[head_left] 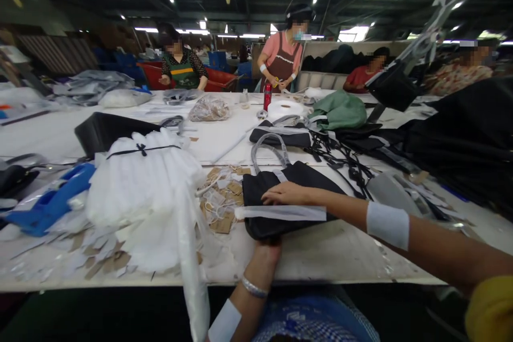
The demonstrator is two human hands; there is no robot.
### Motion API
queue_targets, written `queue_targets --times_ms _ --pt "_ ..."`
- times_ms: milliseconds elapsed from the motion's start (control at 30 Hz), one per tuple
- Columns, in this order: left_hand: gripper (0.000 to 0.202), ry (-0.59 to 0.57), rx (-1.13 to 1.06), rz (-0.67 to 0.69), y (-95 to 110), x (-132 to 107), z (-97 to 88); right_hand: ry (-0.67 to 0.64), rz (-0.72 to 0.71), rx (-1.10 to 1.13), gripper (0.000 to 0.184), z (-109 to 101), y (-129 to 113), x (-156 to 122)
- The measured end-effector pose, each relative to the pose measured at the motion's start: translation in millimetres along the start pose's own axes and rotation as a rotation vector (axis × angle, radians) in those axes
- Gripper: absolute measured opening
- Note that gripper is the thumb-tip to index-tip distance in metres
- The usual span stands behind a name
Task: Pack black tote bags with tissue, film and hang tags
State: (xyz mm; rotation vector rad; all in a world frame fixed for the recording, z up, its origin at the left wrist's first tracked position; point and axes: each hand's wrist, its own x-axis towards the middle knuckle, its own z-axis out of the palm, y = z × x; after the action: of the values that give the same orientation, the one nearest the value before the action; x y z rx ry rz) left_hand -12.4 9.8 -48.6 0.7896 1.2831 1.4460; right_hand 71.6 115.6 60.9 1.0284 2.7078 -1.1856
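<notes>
A black handbag (296, 181) with wrapped grey handles (270, 149) lies on the white worktable (340, 251) in front of me. My right hand (286, 193) rests flat on top of it, fingers stretched out toward the left. My left hand (267, 247) reaches up from below and its fingers go under or into the bag's near edge, so they are hidden. A white paper strip (280, 212) lies across the bag just below my right hand. Both wrists carry white bands.
A pile of white wrapping sheets (144, 192) and brown tags (222, 192) lie left of the bag. A blue tool (52, 200) sits far left. More black bags (460, 139), straps and a green cloth (340, 109) crowd the right. Several people work at the far side.
</notes>
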Motion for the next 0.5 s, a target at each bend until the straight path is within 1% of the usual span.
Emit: queue_targets --times_ms 33,100,167,233,300,333,367,400,467,500 --pt "0.053 0.016 -0.045 -0.051 2.9 -1.3 1.1 0.066 -0.063 0.061 0.049 5.2 14.5 -6.7" --pt "0.048 0.044 -0.189 -0.175 7.7 -10.7 -0.6 0.181 -0.155 0.099 0.041 23.2 36.9 -18.7" --pt "0.043 0.045 -0.307 -0.269 11.5 -28.9 -10.6 0.283 -0.225 0.07 0.036 46.3 50.0 -28.0" --pt "0.037 0.007 -0.392 -0.344 14.5 -52.4 -30.0 0.381 -0.286 0.017 0.033 67.4 56.3 -34.9" --pt "0.037 -0.06 -0.391 -0.439 16.8 -75.3 -56.4 0.451 -0.314 -0.041 0.032 82.0 59.2 -39.0" --pt "0.038 -0.08 -0.345 -0.495 18.1 -84.6 -70.6 0.466 -0.317 -0.066 0.032 86.5 60.3 -40.0" --pt "0.039 -0.073 -0.253 -0.545 19.6 -91.5 -84.2 0.475 -0.317 -0.089 0.032 89.5 61.2 -40.4" --pt "0.04 -0.033 -0.117 -0.568 21.6 -95.8 -96.4 0.479 -0.318 -0.107 0.032 91.3 62.0 -40.3" --pt "0.042 0.103 0.181 -0.532 26.7 -96.7 -114.0 0.479 -0.321 -0.147 0.033 93.0 63.5 -39.6" --pt "0.043 0.173 0.3 -0.482 29.7 -94.0 -118.6 0.479 -0.326 -0.175 0.034 93.5 63.9 -39.4"
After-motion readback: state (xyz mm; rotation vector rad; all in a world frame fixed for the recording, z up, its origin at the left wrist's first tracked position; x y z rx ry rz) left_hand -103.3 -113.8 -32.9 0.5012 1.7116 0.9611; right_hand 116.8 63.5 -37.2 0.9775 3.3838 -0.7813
